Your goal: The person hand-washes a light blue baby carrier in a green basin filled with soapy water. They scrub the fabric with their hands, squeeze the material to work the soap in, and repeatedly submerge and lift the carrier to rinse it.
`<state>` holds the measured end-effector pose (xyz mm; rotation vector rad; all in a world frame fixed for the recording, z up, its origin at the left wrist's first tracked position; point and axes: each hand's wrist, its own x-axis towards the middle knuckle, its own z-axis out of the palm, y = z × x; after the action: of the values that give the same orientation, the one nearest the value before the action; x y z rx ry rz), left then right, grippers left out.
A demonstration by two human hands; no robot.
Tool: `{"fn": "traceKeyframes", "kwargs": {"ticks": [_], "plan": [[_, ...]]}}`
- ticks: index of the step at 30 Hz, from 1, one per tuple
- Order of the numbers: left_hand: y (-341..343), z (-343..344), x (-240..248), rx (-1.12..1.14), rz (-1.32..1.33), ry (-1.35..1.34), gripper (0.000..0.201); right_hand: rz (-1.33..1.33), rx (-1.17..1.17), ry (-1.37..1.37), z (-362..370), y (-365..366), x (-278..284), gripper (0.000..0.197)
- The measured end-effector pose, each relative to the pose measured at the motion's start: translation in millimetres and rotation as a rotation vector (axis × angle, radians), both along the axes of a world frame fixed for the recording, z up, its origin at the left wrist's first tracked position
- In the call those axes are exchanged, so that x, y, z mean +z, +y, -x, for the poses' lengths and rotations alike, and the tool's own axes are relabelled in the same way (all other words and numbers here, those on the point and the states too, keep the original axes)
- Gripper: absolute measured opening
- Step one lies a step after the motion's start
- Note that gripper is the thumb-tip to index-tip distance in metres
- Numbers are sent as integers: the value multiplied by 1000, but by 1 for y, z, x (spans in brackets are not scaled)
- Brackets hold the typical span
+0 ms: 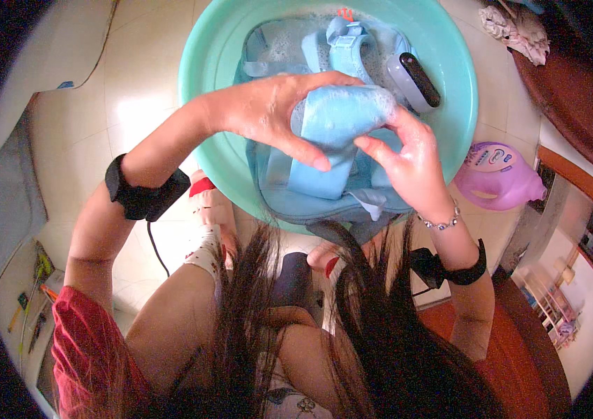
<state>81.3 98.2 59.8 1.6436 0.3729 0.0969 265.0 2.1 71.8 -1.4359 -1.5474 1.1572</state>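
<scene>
A light blue fabric bag (282,199), wet and soapy, lies in a turquoise basin (195,66). Above it my two hands hold up a wide light blue strap (342,112) folded over on itself. My left hand (265,108) curves around its left side, thumb in front and fingers behind the top. At the other end my right hand (411,157) pinches the sudsy fold between thumb and fingers. Beyond the hands, another strap with a buckle (349,45) rests on the bag. A rounded lavender-and-black object (415,82), perhaps a scrubbing brush, sits by the basin's right wall.
Right of the basin, a purple bottle with a handle (499,174) lies on the tiled floor (136,91). Dark red-brown furniture (568,91) with a crumpled cloth (516,31) stands at the far right. My feet are close to the basin's near rim.
</scene>
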Motion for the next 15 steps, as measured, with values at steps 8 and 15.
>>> {"fn": "traceKeyframes", "kwargs": {"ticks": [8, 15], "plan": [[-11, 0, -14, 277, 437, -41, 58, -72, -56, -190, 5, 20, 0, 25], [-18, 0, 1, 312, 737, 98, 53, -124, -66, 43, -5, 24, -15, 30]]}}
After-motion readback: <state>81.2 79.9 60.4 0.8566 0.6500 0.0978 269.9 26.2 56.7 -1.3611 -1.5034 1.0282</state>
